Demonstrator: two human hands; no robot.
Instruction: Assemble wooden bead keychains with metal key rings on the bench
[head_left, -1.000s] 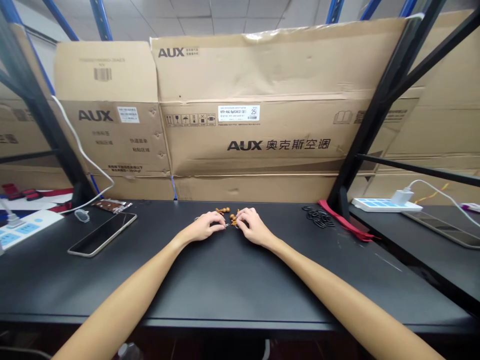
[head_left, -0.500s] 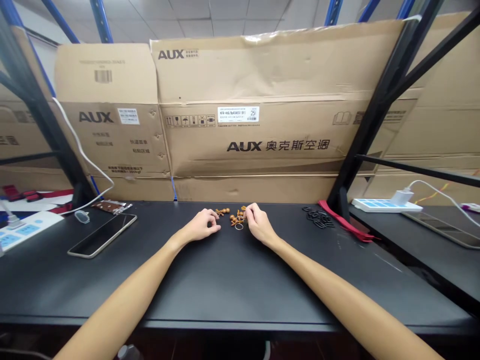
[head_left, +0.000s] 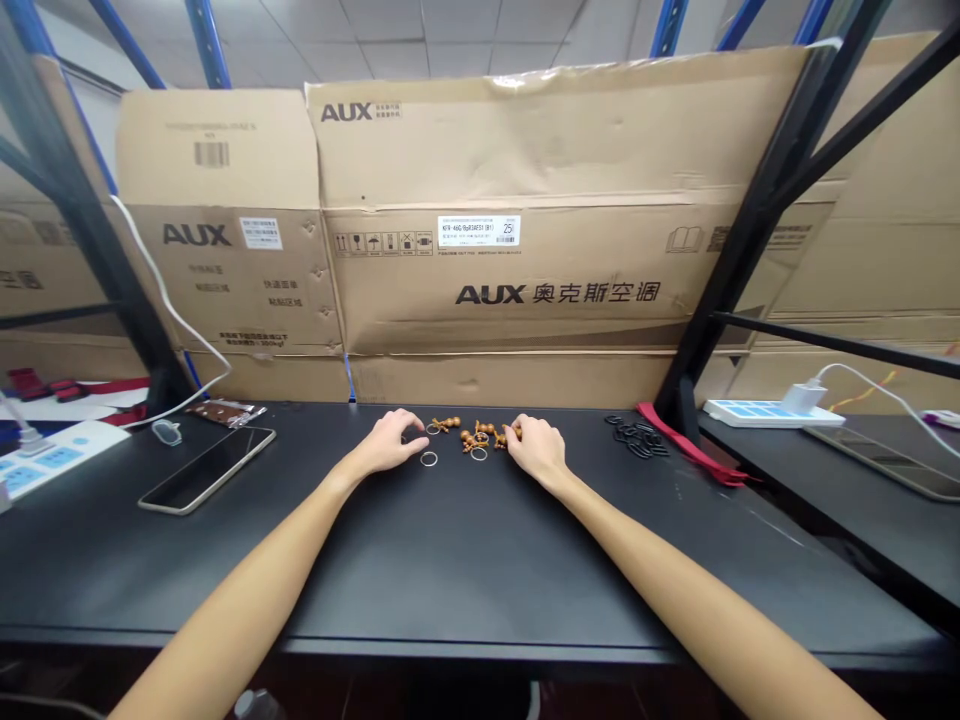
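AUX carton point(head_left: 559, 293), label reading KFR-46G/BpR3AES1 (B1) point(head_left: 478, 231), left hand point(head_left: 386, 444) loosely curled beside metal ring point(head_left: 428, 459), right hand point(head_left: 536, 450) curled against wooden beads point(head_left: 484, 436), both apparently holding nothing

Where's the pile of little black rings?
In the head view, the pile of black rings lies on the black table top, to the right of the person's right hand and just left of a red strip of fabric.

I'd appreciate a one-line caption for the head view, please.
Left hand and right hand flank brown beads and metal rings on a black table.
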